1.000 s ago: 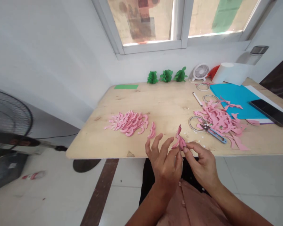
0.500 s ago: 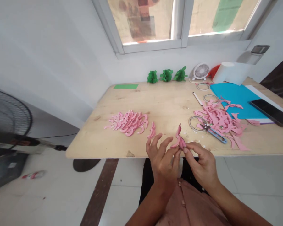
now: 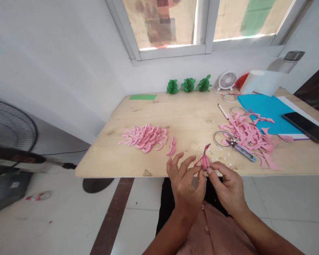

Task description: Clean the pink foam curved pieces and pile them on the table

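Observation:
A small folded pink paper piece (image 3: 205, 161) with several petal-like layers is held upright over the table's front edge. My left hand (image 3: 187, 184) pinches its lower left side between thumb and index finger, the other fingers spread. From the right, my right hand (image 3: 227, 186) pinches its base with thumb and forefinger. Just beyond my left hand lies a short stack of pink petal cutouts (image 3: 171, 146). Further left spreads a pile of curved pink paper cutouts (image 3: 147, 138). Light-blue thread snips (image 3: 241, 149) lie to the right of my hands.
Pink paper scraps (image 3: 248, 132) heap on the right of the wooden table (image 3: 186, 117), near tape rings (image 3: 222, 139), a white pen (image 3: 223, 111), blue sheets (image 3: 266, 109) and a phone (image 3: 307, 126). Green paper shapes (image 3: 188, 85) and a small white fan (image 3: 227, 80) stand along the wall.
The pink paper piece has turned between my fingers, its layers now narrower and its tip leaning right. Both hands stay almost in place.

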